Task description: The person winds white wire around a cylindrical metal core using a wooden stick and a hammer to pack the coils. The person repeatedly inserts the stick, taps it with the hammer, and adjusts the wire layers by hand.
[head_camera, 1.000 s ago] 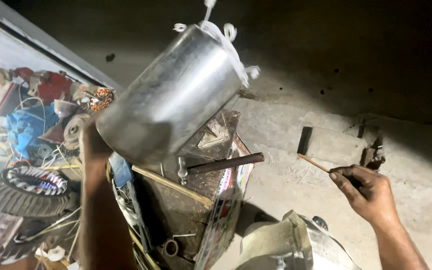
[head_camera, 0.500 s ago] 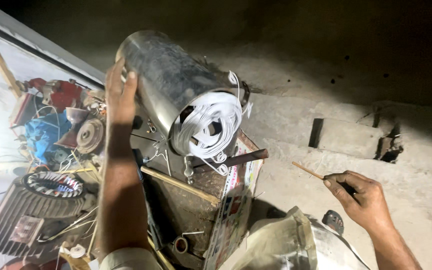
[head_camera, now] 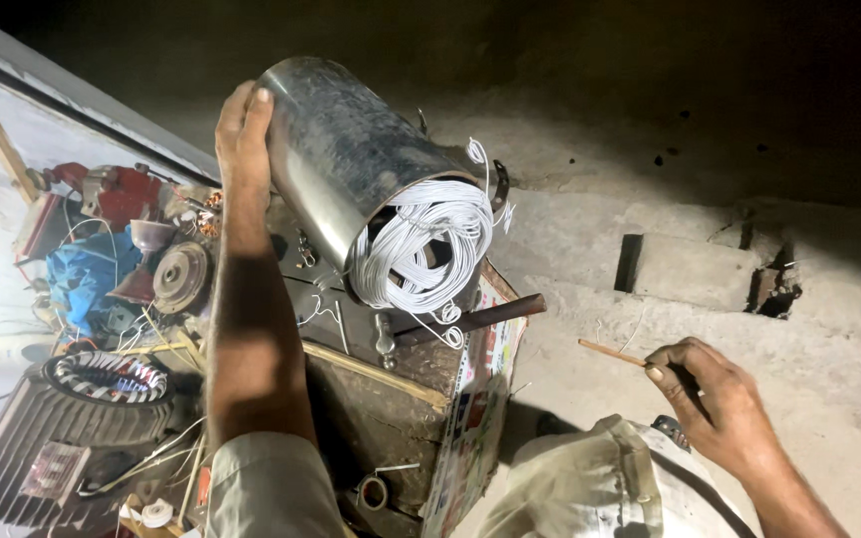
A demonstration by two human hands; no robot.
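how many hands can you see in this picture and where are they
2. The left hand grips the far end of the shiny metal cylinder wound with white wire; the right hand holds a thin wooden stick above the concrete floor. None else shows.

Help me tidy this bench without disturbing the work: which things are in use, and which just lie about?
In use:
- metal cylinder, tilted, held by left hand
- white wire coils in its open end
- thin stick in right hand

Lying about:
- hammer
- finned motor housing
- red machine part
- blue cloth
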